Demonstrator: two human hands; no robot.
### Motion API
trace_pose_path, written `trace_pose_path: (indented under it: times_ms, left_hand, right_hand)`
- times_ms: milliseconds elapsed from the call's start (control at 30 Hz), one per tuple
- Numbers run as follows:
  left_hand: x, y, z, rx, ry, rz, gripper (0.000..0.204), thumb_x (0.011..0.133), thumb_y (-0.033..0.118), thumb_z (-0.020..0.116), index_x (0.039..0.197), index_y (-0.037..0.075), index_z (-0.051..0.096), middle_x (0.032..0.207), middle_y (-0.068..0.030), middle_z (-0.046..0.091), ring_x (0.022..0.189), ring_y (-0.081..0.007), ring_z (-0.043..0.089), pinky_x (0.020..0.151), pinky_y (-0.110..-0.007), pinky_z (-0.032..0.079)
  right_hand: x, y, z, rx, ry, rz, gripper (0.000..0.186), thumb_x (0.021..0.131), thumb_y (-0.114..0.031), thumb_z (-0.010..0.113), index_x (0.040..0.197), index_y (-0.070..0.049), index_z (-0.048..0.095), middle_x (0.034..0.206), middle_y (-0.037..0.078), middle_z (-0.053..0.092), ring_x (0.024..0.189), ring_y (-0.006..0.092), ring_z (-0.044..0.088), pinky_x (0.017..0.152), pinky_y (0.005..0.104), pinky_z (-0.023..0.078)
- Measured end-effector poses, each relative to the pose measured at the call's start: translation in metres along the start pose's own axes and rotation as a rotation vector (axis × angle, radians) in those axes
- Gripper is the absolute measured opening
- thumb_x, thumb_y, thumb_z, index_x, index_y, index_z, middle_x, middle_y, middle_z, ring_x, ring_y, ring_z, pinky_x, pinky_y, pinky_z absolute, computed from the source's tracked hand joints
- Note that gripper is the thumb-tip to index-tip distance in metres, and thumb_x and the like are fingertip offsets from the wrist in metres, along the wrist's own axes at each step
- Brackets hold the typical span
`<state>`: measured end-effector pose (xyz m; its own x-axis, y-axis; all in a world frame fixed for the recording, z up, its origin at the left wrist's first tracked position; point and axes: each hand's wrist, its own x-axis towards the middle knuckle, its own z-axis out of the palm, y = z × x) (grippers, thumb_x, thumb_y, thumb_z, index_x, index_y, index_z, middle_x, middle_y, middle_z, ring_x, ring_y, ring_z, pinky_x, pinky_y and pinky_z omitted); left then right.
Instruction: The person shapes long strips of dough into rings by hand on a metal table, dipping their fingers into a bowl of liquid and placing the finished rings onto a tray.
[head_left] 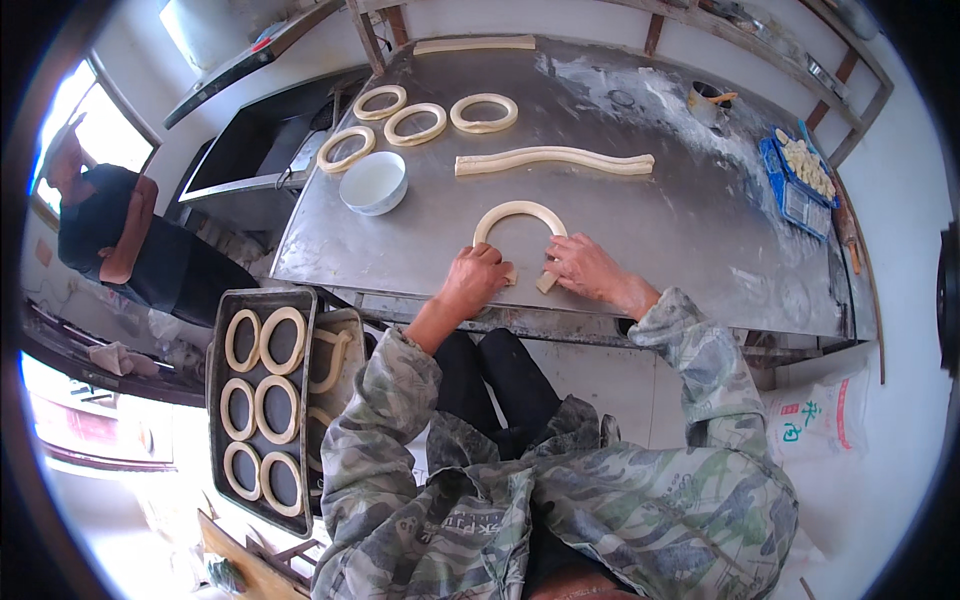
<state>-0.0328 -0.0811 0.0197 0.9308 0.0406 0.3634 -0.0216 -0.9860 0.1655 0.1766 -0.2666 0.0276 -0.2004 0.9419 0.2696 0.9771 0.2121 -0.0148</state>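
A strip of dough [520, 208] lies bent into an arch on the metal table [400, 240], its two ends pointing toward me and apart from each other. My left hand [474, 282] closes its fingers round the left end, a bit of which peeks out beside the fingertips. My right hand [592, 270] grips the right end, whose flat tip shows below the fingers. Beyond the arch, a long wavy dough strip [555, 160] lies crosswise. Several dough rings [415, 124] rest at the far left, near a white bowl [373, 184].
A black tray [312, 350] with several dough rings stands left of my legs, overlapping another tray. A blue scale [800, 185] with dough pieces, a rolling pin [847, 232] and a cup [708, 102] sit at the right. A person [120, 225] stands at the left. Flour dusts the far right.
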Motion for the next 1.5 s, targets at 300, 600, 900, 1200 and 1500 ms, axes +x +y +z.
trace_pose_path:
  times_ms: [300,600,900,1200,1500]
  left_hand:
    - [-0.002,0.023,0.019,0.044,0.199,-0.117,0.018,0.075,0.018,0.073,0.092,0.013,0.07,0.091,-0.0036,0.06,0.099,-0.0245,0.06,0.088,-0.042,0.048]
    - [0.001,0.018,0.031,-0.012,0.264,0.007,0.015,0.074,0.012,0.069,0.088,0.007,0.066,0.092,-0.0052,0.06,0.099,-0.0261,0.06,0.09,-0.043,0.048]
    - [0.001,0.013,0.032,-0.151,0.234,0.03,0.016,0.074,0.008,0.068,0.09,0.005,0.065,0.094,-0.0091,0.06,0.092,-0.0299,0.062,0.08,-0.041,0.053]
    - [0.001,0.005,0.026,-0.254,0.163,-0.035,0.006,0.08,0.009,0.065,0.084,0.006,0.069,0.092,-0.0108,0.06,0.094,-0.0316,0.061,0.08,-0.042,0.054]
    - [0.002,0.001,0.038,-0.214,0.189,-0.06,0.011,0.085,0.009,0.063,0.091,0.008,0.072,0.088,-0.0118,0.066,0.094,-0.031,0.062,0.08,-0.042,0.054]
  right_hand:
    - [0.011,-0.009,0.023,0.175,0.13,0.093,0.018,0.081,-0.02,0.071,0.09,-0.005,0.071,0.114,0.01,0.066,0.124,0.0279,0.056,0.104,0.043,0.04]
    - [0.014,-0.018,0.038,0.234,0.118,0.086,0.024,0.086,-0.015,0.069,0.106,-0.002,0.066,0.123,0.011,0.064,0.123,0.026,0.057,0.106,0.0443,0.039]
    - [0.023,-0.024,0.037,0.238,0.12,0.072,0.022,0.085,-0.013,0.067,0.103,0.0,0.067,0.122,0.015,0.065,0.115,0.0292,0.06,0.102,0.0448,0.042]
    - [0.014,-0.019,0.026,0.397,0.181,0.246,0.023,0.081,-0.02,0.072,0.094,-0.001,0.072,0.115,0.015,0.07,0.105,0.0333,0.062,0.09,0.0427,0.05]
    - [0.021,-0.033,0.035,0.306,0.305,0.218,0.018,0.085,-0.018,0.064,0.08,-0.002,0.068,0.102,0.012,0.069,0.092,0.0318,0.063,0.087,0.0437,0.047]
